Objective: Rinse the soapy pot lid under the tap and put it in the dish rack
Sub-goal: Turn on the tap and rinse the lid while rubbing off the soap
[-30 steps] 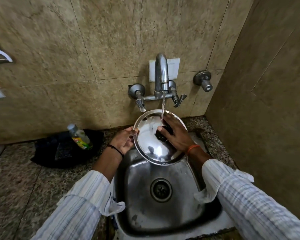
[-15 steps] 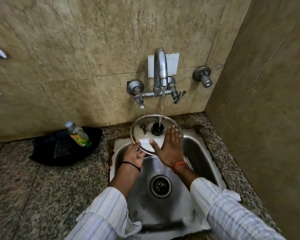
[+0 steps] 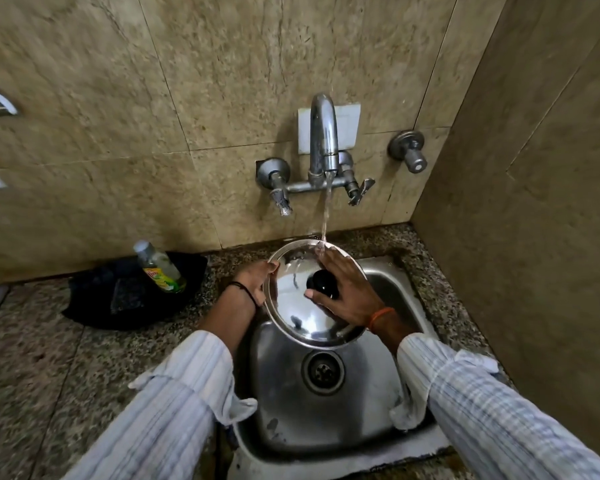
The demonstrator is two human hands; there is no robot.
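Observation:
A round steel pot lid (image 3: 293, 306) with a black knob (image 3: 321, 284) is held tilted over the steel sink (image 3: 329, 424), its top face toward me. My left hand (image 3: 255, 278) grips the lid's left rim. My right hand (image 3: 347, 289) lies flat on the lid's face beside the knob, fingers spread. Water runs from the wall tap (image 3: 323, 140) and lands on my right fingertips at the lid's upper edge. No dish rack is in view.
A black tray (image 3: 94, 303) holding a dish-soap bottle (image 3: 160, 266) and a dark scrub pad (image 3: 127, 296) sits on the speckled granite counter (image 3: 32, 368) to the left. Tiled walls close in behind and on the right. A spare valve (image 3: 409, 152) juts from the wall.
The lid has tilted up from nearly flat to face me. My right hand has slid from its near edge up over the knob into the stream; my left moved up its left rim.

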